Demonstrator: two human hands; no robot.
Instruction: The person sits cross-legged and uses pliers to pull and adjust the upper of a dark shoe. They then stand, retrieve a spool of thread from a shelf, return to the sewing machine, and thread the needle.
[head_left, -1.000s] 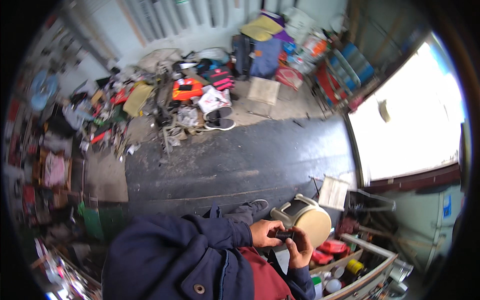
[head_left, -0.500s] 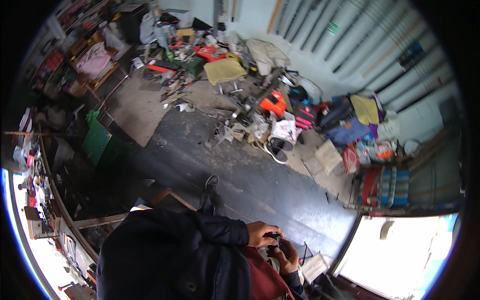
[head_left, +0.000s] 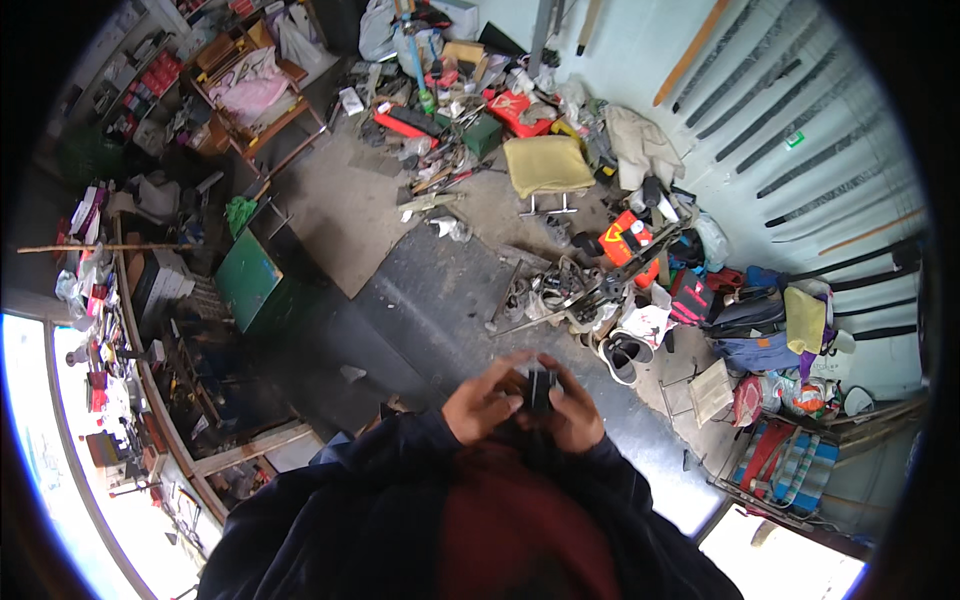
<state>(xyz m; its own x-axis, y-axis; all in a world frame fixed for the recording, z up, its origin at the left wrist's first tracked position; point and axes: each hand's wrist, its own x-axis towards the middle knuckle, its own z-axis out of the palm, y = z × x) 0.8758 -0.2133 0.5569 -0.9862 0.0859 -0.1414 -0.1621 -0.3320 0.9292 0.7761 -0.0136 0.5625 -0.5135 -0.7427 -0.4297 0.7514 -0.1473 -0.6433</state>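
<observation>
Both my hands are raised together in front of my chest, above my dark blue sleeves. My left hand and my right hand both grip a small black box-shaped object held between the fingertips. What kind of object it is I cannot tell. Below the hands lies a dark grey mat on the floor.
Tools, bags and metal parts lie piled along the far wall. A stool with a yellow cushion and an orange power tool stand there. A green panel leans by a cluttered workbench at the left. Folded chairs sit right.
The view has swung round, so the floor clutter now sits higher and farther right. My hands stay together on the small black object and appear nearer the middle.
</observation>
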